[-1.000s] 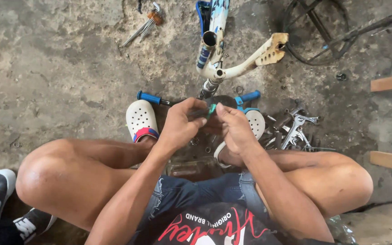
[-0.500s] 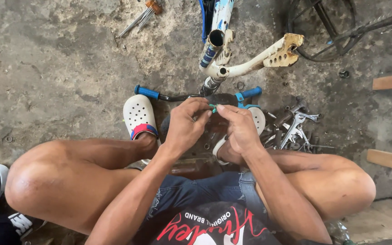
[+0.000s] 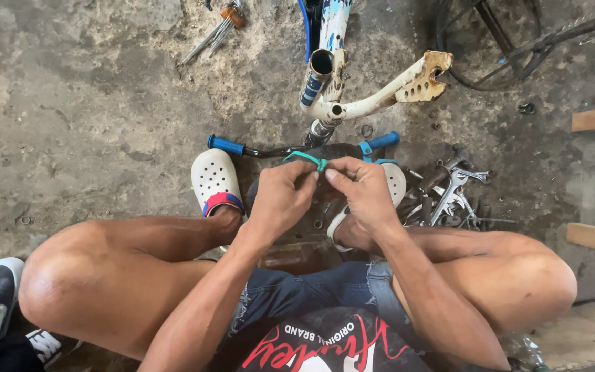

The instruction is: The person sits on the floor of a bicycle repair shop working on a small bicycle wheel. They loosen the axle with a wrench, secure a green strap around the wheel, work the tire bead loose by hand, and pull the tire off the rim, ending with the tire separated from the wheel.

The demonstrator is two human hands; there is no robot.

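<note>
Rough concrete floor [image 3: 91, 117] is seen under a bicycle frame [image 3: 352, 89]. A green strip [image 3: 306, 159] is pinched between left hand [image 3: 282, 196] and right hand [image 3: 363, 193], both grips closed on it, near the wrenches [image 3: 449, 196].

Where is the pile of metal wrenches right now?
In the head view, the pile of metal wrenches lies on the concrete floor right of the right hand, beside the right white clog.

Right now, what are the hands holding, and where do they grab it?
A small teal strip. The left hand and right hand pinch it between fingertips at one end; the rest arcs out leftward.
</note>
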